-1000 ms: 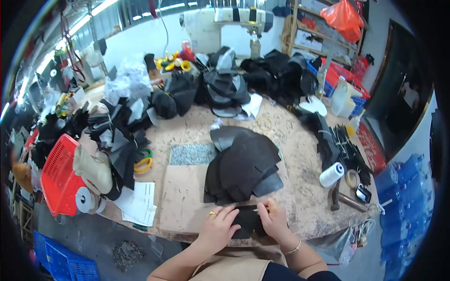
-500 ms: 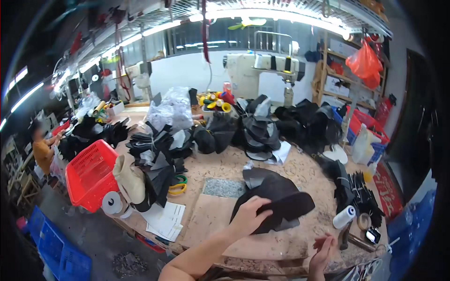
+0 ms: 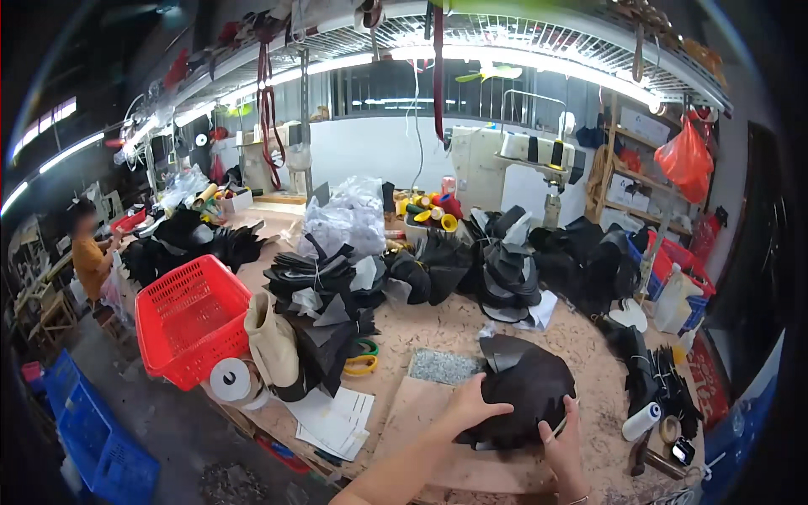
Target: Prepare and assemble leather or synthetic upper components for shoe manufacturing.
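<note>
A stack of black, rounded sheet pieces (image 3: 528,389), which look like cut leather or fabric, lies on the worktable in front of me. Grey-black flaps (image 3: 507,350) stick out at its far side. My left hand (image 3: 468,409) grips the stack's left edge, thumb on top and the other fingers partly hidden. At the right edge my right hand (image 3: 562,446) is closed on the same pieces, its thumb and forefinger showing. Something thin and pale shows by the right fingers, too small to name. A speckled grey slab (image 3: 444,367) lies just left of the stack.
Scissors (image 3: 362,364), papers (image 3: 337,421), a beige boot (image 3: 273,349) and a red basket (image 3: 192,320) are to the left. Bundles of black pieces (image 3: 509,273) line the back, before a sewing machine (image 3: 484,164). A white thread spool (image 3: 641,421) lies right. Another person (image 3: 90,261) is far left.
My right hand has come from the table's near right side onto the stack's right edge. The raised black flap now lies flatter. The whole view has shifted, so things appear further right and lower.
</note>
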The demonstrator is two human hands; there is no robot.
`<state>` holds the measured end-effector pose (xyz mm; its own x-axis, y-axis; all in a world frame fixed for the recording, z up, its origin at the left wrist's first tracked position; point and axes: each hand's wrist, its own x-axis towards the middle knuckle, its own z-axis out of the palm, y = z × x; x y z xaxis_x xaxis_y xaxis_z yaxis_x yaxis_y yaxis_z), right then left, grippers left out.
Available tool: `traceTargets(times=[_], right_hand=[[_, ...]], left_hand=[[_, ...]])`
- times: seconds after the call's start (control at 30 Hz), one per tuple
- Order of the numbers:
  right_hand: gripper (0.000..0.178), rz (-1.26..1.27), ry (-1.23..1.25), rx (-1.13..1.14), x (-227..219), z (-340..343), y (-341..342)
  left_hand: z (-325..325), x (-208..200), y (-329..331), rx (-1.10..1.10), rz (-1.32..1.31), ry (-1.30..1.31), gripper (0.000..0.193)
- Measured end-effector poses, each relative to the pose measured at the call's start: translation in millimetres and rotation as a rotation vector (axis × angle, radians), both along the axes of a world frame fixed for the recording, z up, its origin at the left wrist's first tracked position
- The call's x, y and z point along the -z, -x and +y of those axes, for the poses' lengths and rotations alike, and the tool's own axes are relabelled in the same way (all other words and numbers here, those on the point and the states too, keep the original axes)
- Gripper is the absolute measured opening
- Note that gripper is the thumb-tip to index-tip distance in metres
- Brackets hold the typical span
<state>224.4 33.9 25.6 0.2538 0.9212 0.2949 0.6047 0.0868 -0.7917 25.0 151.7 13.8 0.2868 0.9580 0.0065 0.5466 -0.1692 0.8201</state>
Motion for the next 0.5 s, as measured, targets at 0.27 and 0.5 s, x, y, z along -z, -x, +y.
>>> traceTargets(times=[0.27, 0.5], right_hand=[[0.072, 0.17, 0.006, 0.144, 8, 7, 15], [0.061, 0.55, -0.257, 0.135, 34, 20, 6]], left_hand=[[-34, -14, -7, -0.032, -0.059, -0.102, 0.088], [-74, -39, -31, 0.122, -0.301, -0.316, 0.072]])
